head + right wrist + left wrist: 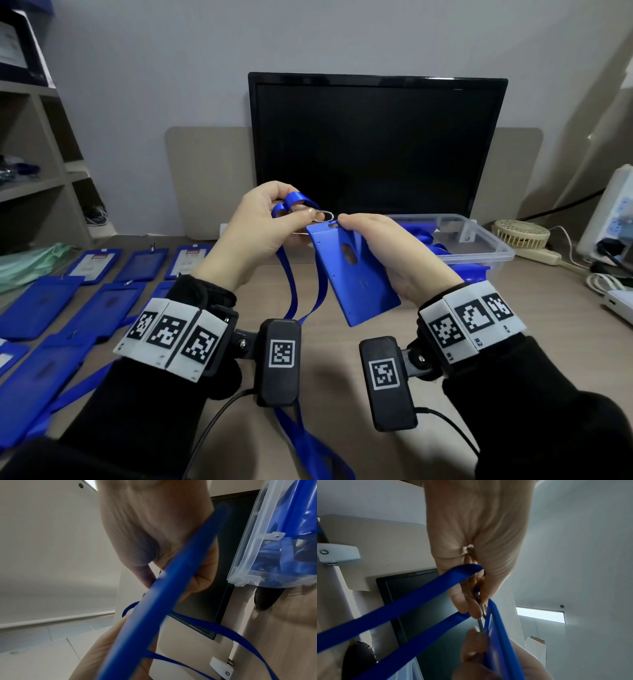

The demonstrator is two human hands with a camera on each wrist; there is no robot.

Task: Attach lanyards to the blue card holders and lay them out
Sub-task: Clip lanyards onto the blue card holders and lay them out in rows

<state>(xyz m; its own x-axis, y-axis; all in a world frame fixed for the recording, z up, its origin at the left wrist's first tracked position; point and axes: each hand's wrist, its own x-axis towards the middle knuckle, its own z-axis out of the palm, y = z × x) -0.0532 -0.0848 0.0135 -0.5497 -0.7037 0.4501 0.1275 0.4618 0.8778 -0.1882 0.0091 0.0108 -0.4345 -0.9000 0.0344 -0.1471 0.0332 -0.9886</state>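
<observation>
In the head view my right hand grips a blue card holder above the desk, slotted top edge tilted toward my left hand. The left hand pinches the metal clip of a blue lanyard, with the clip's tip at the holder's slot. The lanyard's two straps hang from the left hand over the desk edge. In the left wrist view the straps run down-left from the fingers and the holder's edge meets the clip. The right wrist view has the holder's edge across the palm, blurred.
Several blue card holders with lanyards lie in rows at the left of the desk. A clear plastic bin with blue parts stands to the right, before a dark monitor. A small fan, cables and a power strip sit far right. Shelves stand at left.
</observation>
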